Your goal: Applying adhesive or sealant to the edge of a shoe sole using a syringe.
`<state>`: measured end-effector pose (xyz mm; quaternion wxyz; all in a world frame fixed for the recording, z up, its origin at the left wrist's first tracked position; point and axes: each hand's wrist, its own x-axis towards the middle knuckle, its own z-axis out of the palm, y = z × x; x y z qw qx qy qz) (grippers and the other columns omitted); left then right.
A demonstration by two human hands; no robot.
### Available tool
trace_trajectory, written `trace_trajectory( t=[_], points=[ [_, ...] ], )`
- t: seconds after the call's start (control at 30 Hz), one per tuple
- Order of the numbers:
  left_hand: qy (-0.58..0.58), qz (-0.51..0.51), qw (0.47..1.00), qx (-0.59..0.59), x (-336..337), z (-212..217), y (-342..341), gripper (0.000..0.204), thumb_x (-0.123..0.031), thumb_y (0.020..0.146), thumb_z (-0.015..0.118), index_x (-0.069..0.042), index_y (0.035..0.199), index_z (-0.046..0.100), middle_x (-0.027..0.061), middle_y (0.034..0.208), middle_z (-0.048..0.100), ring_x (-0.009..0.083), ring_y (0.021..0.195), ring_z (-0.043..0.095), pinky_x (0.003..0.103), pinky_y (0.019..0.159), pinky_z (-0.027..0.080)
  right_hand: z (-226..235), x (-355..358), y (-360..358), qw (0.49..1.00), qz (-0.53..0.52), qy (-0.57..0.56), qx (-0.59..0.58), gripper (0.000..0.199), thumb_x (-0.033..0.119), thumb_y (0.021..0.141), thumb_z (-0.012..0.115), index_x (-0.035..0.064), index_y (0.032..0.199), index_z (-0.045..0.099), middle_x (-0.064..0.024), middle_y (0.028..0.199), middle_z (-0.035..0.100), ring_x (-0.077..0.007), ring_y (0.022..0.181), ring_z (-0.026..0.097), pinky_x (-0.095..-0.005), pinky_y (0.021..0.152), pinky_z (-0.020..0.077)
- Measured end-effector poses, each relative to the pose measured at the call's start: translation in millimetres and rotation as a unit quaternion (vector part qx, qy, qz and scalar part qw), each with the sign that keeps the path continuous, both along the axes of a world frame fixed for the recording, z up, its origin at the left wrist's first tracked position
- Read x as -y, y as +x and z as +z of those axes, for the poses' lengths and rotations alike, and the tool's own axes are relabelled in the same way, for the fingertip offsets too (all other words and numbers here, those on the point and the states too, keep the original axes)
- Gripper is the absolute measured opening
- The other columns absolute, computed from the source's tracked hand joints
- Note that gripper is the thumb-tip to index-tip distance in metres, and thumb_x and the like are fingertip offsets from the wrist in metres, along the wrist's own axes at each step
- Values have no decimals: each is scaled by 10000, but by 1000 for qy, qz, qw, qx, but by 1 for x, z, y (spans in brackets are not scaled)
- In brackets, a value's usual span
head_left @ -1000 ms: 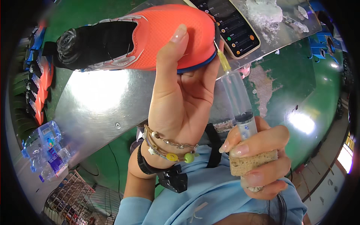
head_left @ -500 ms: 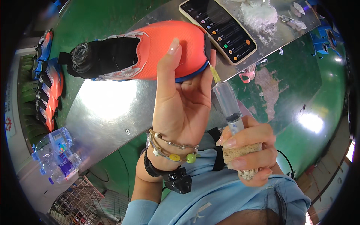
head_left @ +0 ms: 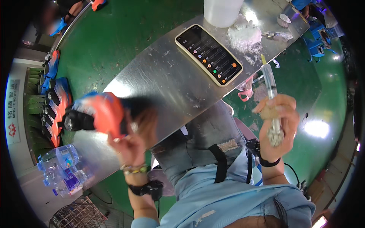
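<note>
An orange and blue sports shoe (head_left: 104,112) with a black collar is blurred by motion over the left part of the metal table. My left hand (head_left: 131,146) is at its toe end, thumb and fingers closed around it, though smeared. Something clear and round sits in the shoe's opening (head_left: 72,121). Off to the right and apart from the shoe, my right hand (head_left: 281,117) grips a clear syringe (head_left: 270,78), its yellow needle hub pointing up. Tan and white wrapping shows at the syringe's plunger end, between and below my fingers.
On the metal table (head_left: 159,87) lie a phone (head_left: 209,55) with a lit screen and a white fluffy heap (head_left: 243,40); a white tub (head_left: 223,13) stands behind. Plastic bottles (head_left: 62,167) stand at the left end. More shoes (head_left: 57,106) line a green rack. A wire basket (head_left: 78,216) is below.
The shoe and my left hand have swung left and downward, away from the phone. My right hand has moved up and right, and the syringe needle has left the shoe's toe edge.
</note>
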<state>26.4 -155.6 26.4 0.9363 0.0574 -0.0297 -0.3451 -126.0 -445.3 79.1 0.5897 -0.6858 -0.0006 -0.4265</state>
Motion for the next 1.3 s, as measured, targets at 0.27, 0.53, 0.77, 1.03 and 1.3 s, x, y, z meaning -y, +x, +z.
trace_trajectory(
  t=[0.27,0.53,0.77,1.03,1.3],
  points=[
    [308,134,942,9,-230,14,6,537,-276,846,503,-44,1299,332,100,1319,380,212,1225,363,252,867,469,-44,49,39,984,-181,8,0,426,280,900,269,-70,1040,469,-159,799,513,-243,665,520,-343,633,414],
    [495,352,773,-183,-330,-7,-36,437,-167,794,604,46,1144,451,157,1110,545,200,1007,548,252,876,466,-67,74,70,986,-155,47,41,404,271,919,264,-55,1024,480,-172,931,505,-237,722,533,-350,689,429],
    [698,199,682,90,-46,66,27,307,-91,826,513,12,1116,500,114,1077,574,186,963,574,271,745,510,-73,71,46,995,-98,28,-1,445,413,900,356,2,980,506,-153,961,445,-244,712,520,-354,634,427],
    [526,121,-155,828,176,79,235,596,-10,662,537,-135,1237,443,73,1314,390,228,1228,358,414,984,339,-65,80,20,981,-87,173,23,397,432,867,382,50,891,488,-138,880,428,-235,645,485,-332,569,428],
    [342,-157,911,167,319,-25,421,535,-217,718,617,-144,1222,452,36,1267,461,225,1185,417,347,983,350,-60,80,-14,974,-100,200,-24,290,398,849,399,115,855,462,-100,846,387,-234,618,458,-307,533,390]
  ],
)
